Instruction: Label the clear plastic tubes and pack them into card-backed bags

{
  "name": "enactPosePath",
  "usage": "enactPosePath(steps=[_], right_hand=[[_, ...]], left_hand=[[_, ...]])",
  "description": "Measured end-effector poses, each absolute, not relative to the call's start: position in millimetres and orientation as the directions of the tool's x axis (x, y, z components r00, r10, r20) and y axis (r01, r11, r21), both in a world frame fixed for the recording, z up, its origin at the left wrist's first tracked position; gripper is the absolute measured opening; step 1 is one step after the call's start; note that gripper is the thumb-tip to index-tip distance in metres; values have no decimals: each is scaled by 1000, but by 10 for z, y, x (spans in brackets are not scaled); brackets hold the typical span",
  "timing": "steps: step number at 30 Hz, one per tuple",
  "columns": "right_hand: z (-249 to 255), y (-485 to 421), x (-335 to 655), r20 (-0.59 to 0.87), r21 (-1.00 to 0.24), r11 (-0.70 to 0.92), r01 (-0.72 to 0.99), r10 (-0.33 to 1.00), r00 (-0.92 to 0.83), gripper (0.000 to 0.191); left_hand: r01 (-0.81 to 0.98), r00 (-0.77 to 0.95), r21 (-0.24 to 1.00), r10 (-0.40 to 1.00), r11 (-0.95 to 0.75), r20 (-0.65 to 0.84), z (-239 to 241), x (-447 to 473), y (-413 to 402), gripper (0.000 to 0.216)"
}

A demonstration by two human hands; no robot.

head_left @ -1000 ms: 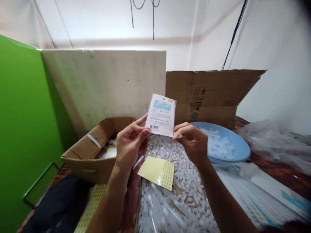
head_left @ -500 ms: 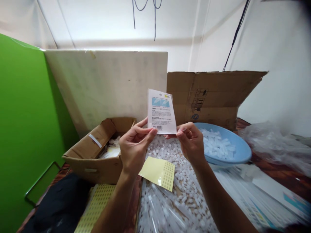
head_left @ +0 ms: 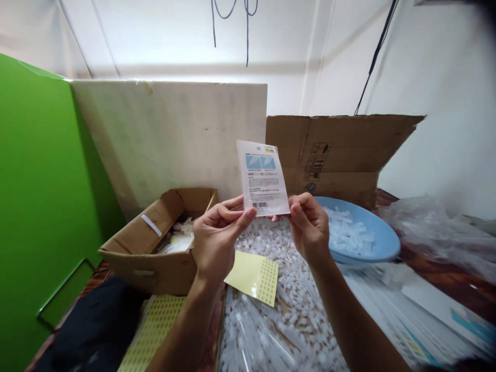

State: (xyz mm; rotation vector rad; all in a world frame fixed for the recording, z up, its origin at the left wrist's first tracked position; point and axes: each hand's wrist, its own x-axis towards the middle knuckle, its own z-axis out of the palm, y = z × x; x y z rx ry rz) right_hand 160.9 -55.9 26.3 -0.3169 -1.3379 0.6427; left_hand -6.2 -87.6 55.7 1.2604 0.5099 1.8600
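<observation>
The heap of small white pieces point(head_left: 279, 310) in clear film fills the desk point(head_left: 457, 287) right under my arms. I judge that is the main risk: a dropped elbow or a low sweep of the forearm could push pieces over the edge or crumple the film. The blue bowl point(head_left: 382, 243), full of the same pieces, sits just beside my right wrist, and a quick move to the right could knock its rim. The yellow sticker sheet point(head_left: 253, 276) lies loose on the heap below my hands and could slide or get creased if I lower them. The packet point(head_left: 263, 178) stands upright in the air above the heap. My left hand point(head_left: 217, 240) pinches its lower left corner and my right hand point(head_left: 310, 227) its lower right, fingers closed thin on the edge. So light a grip could let it twist or slip down among the pieces.

For room, the green panel point(head_left: 39, 181) closes off the left and the white board point(head_left: 170, 139) the back. The big carton point(head_left: 333, 155) stands behind the bowl. The open small box point(head_left: 155, 243) is near my left hand, and crumpled plastic point(head_left: 437, 227) takes the far right. The free space is upward and back toward me.
</observation>
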Motion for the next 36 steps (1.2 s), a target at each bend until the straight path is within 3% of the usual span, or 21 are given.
enactPosePath(steps=[18, 36], right_hand=[[245, -561, 1599, 790, -556, 822, -123, 568, 230, 20], [269, -618, 1581, 824, -531, 843, -84, 537, 181, 20]], left_hand=[[-452, -108, 762, 876, -464, 470, 510, -18, -870, 31], [-700, -59, 661, 944, -270, 323, 501, 4, -780, 34]])
